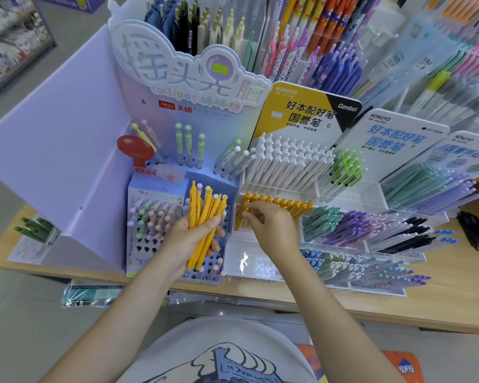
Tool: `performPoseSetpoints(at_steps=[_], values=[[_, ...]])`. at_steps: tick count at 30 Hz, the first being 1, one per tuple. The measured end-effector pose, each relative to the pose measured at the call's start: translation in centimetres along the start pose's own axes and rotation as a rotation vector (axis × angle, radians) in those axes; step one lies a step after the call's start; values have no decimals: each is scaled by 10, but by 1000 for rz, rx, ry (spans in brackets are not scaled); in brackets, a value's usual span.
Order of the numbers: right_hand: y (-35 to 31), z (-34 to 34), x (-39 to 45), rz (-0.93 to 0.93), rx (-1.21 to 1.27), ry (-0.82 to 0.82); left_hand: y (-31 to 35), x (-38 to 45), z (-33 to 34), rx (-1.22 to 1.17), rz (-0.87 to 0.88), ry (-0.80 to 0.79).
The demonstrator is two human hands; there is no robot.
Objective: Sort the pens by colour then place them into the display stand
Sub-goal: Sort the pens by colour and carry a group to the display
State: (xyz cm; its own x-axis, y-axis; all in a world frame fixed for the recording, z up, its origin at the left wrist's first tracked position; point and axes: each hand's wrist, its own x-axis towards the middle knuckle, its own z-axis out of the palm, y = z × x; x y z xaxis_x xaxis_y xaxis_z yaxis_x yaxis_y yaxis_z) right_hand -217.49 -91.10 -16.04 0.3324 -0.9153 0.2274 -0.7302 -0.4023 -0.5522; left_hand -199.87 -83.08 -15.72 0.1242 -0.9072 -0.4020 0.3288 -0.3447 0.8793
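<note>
left hand (190,239): fingers curled round a bunch of yellow pens (205,225), thumb clamped across the front of the barrels, tips fanning up and away past the fingertips, lower ends poking out under the palm

right hand (271,226): fingers bent and close together, tips down among the yellow row (280,205); looks like pinching one pen there, but can't tell for sure which one, knuckles hide it

yellow row: standing in a clear acrylic stand (260,261), starts right at the right fingertips and runs off to the right of them, clips all lined up

clear acrylic stand: front compartment just below the right wrist, see-through, contents too glary to make out

white pens (285,161): packed tier up beyond the right fingers, under a yellow sign card (302,111)

teal and purple pens (351,222): further right of the right hand, past the end of the yellow row, black ones after that

lilac peg stand (155,217): directly behind the left fingers, pastel lollipop-top pens stuck in its holes, plenty of holes open near the left fingertips

red mushroom thing (134,150): up and left of the left hand, on top of the lilac stand

green pens (35,229): well off to the left of the left hand, in a small clear holder on the wooden shelf (440,294)
</note>
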Motion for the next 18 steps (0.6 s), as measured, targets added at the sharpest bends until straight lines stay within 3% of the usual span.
performPoseSetpoints(at_steps=[13,15,18], values=[[-6,-10,5,51,-47,-114,0,0,9,-40,-21,-81],[-12,-22,0,110,118,-66,1,-1,12,-27,-4,-93],[-25,-39,-10,297,590,-122,0,0,18,34,4,-87]])
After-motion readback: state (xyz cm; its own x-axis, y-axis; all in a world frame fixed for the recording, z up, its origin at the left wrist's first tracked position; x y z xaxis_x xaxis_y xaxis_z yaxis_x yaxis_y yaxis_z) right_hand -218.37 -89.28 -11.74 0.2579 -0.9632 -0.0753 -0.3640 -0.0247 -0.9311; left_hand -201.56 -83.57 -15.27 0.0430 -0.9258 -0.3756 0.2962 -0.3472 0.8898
